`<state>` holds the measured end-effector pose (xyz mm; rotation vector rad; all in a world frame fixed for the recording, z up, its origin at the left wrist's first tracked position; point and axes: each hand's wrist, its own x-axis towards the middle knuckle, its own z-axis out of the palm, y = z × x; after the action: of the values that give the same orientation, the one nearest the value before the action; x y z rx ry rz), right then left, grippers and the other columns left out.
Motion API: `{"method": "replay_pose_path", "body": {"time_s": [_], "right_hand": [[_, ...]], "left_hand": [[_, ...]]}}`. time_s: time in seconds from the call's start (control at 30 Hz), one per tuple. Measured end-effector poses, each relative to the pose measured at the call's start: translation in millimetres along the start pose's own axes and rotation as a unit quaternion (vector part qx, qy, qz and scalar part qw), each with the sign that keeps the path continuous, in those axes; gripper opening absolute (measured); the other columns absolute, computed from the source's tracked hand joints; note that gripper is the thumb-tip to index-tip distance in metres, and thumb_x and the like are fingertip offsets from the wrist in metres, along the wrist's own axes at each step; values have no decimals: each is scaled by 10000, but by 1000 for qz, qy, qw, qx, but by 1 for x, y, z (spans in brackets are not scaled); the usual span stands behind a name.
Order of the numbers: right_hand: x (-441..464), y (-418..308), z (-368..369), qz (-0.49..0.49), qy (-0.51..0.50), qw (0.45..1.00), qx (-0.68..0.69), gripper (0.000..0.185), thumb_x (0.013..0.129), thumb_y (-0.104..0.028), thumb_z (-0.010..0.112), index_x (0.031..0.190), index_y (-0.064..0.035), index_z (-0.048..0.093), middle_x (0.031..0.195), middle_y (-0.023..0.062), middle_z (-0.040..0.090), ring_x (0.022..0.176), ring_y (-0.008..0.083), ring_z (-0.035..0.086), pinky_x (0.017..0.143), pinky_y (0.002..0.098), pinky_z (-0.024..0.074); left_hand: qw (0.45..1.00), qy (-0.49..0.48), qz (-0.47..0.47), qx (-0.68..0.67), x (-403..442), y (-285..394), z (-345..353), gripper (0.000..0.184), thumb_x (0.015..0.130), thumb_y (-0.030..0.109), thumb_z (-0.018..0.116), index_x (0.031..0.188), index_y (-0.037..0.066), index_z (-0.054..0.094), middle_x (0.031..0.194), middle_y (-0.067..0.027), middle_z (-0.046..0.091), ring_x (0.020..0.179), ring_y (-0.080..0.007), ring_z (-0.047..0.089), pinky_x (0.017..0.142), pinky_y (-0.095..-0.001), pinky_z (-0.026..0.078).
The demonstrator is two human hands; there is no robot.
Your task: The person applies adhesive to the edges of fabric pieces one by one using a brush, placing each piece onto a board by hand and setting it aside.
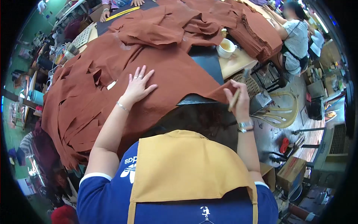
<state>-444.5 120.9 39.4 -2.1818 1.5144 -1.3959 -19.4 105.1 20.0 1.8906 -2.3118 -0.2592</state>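
Note:
Rust-brown fabric [171, 74] lies in loose layers over the dark table. My left hand [138, 85] rests flat on it, fingers spread, with a ring and a bracelet showing. At the table's near right edge, my right hand [238, 98] is closed round a thin brush-like tool [235, 100] with a light handle, its dark end pointing up and away. The same hand is at the fabric's pointed corner [222, 90], which is lifted a little. Beyond that corner stands a white cup [226, 48] with pale yellowish contents.
A thick stack of brown fabric [257, 35] lies at the back right. Co-workers are at the far side, one seated at the right [296, 37], another's hands near a yellow ruler [122, 14]. A chair [279, 110] and cardboard box [291, 172] stand right.

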Motion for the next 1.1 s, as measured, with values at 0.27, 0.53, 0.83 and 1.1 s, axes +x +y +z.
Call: {"method": "replay_pose_path", "body": {"time_s": [0.27, 0.53, 0.83, 1.1], "right_hand": [[4, 38, 18, 140, -123, 982, -12, 414, 797, -165, 843, 1070, -77, 544, 921, 127, 654, 850, 321, 632, 751, 419, 504], [15, 47, -54, 249, 79, 922, 284, 513, 1069, -427, 473, 1415, -54, 538, 879, 0, 655, 714, 84, 602, 671, 252, 535], [-38, -11, -61, 328, 2, 916, 229, 287, 932, -176, 748, 1170, -20, 715, 1006, 57, 728, 891, 97, 672, 792, 241, 545], [-30, -49, -46, 59, -72, 995, 23, 181, 836, -41, 757, 1015, -23, 737, 949, 118, 711, 848, 241, 695, 766, 326, 558]], "left_hand": [[998, 54, -26, 31, -10, 15, 18, 743, 940, 626, 530, 1547, 221, 389, 1633, -198, 250, 1512, -409, 206, 1154, -689, 178], [998, 59, 35, 6, 27, 104, 42, 777, 931, 650, 524, 1546, 195, 390, 1629, -221, 244, 1514, -414, 195, 1140, -702, 185], [999, 28, 36, 5, 17, 108, 36, 806, 905, 665, 556, 1558, 230, 372, 1650, -168, 228, 1525, -380, 187, 1151, -692, 170], [998, 35, 43, 9, 13, 105, 37, 815, 904, 686, 535, 1556, 224, 374, 1641, -188, 240, 1521, -397, 188, 1146, -699, 175]]}}
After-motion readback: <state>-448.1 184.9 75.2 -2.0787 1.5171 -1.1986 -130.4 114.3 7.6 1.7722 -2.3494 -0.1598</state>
